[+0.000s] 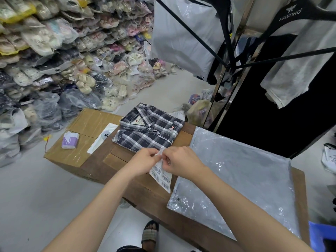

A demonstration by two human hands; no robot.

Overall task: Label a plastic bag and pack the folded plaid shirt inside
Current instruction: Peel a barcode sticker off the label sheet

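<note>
A folded dark blue and white plaid shirt [148, 130] lies on the far end of a wooden table [127, 171]. A flat grey plastic bag [236, 180] lies on the table to the right. Between them I hold a white barcode label sheet [161, 176] above the table. My left hand [144, 160] and my right hand [180, 161] both pinch its top edge, fingertips close together. The sheet hangs down below my hands. Its top corner is hidden by my fingers.
A taped cardboard box [80, 140] stands left of the table with a purple tissue pack [70, 140] and a white backing strip [101, 139] on it. Bagged shoes [72, 51] pile up at the back left. A clothes rack [254, 51] with hangers stands at the right.
</note>
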